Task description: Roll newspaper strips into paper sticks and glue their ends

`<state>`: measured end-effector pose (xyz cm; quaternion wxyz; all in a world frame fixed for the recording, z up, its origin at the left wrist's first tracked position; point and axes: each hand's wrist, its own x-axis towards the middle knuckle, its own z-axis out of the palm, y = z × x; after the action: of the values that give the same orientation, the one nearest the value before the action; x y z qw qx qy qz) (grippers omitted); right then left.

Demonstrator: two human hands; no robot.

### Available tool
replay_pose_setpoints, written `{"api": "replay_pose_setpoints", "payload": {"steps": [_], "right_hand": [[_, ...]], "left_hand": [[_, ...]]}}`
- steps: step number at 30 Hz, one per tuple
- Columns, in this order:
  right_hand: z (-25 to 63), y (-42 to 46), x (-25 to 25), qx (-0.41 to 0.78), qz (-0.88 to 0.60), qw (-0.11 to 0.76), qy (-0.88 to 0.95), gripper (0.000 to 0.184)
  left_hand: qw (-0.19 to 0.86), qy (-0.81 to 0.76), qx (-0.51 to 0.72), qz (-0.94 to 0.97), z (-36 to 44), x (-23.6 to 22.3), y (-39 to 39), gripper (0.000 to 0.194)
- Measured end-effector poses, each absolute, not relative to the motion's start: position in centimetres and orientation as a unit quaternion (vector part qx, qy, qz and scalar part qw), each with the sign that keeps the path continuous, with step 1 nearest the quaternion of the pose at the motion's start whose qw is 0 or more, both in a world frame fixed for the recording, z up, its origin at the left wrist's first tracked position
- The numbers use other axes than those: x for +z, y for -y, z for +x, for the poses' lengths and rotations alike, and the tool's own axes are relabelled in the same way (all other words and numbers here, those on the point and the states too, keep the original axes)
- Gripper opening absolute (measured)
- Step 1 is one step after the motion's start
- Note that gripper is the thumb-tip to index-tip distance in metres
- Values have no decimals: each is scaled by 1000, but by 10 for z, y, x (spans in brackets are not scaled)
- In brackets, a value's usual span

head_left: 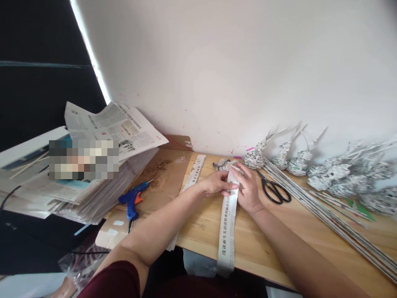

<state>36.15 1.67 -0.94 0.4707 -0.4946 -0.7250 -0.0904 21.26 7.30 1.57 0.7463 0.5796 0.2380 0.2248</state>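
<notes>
A long strip of printed newspaper (228,231) runs from my hands down over the table's front edge. My left hand (218,184) pinches the strip at its left edge, thumb laid across the paper. My right hand (248,188) grips the upper end of the same strip from the right, fingers bent around it. Just beyond my fingers lies a small crumpled or twisted grey-white piece (221,165), partly hidden by them. Another newspaper strip (194,176) lies to the left, partly under my left forearm. Black-handled scissors (276,192) rest to the right of my right hand.
Several rolled paper sticks (325,221) cross the right side of the wooden table (198,223). Woven paper figures (299,163) stand along the wall. On the left are a blue glue gun (132,200), brown cardboard (164,176) and a tall newspaper stack (130,174).
</notes>
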Motion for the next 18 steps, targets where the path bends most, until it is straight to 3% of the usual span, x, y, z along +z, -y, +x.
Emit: {"api": "replay_pose_setpoints", "payload": {"steps": [3, 10, 18], "right_hand": [[360, -17, -7, -71, -528, 493, 688, 50], [362, -25, -13, -82, -560, 497, 658, 41], [363, -43, -18, -103, -600, 409, 680, 56]], "left_hand": [[780, -217, 233, 538, 206, 7, -82, 45], [843, -165, 308, 410, 193, -3, -103, 25], [852, -148, 268, 424, 197, -10, -107, 39]]}}
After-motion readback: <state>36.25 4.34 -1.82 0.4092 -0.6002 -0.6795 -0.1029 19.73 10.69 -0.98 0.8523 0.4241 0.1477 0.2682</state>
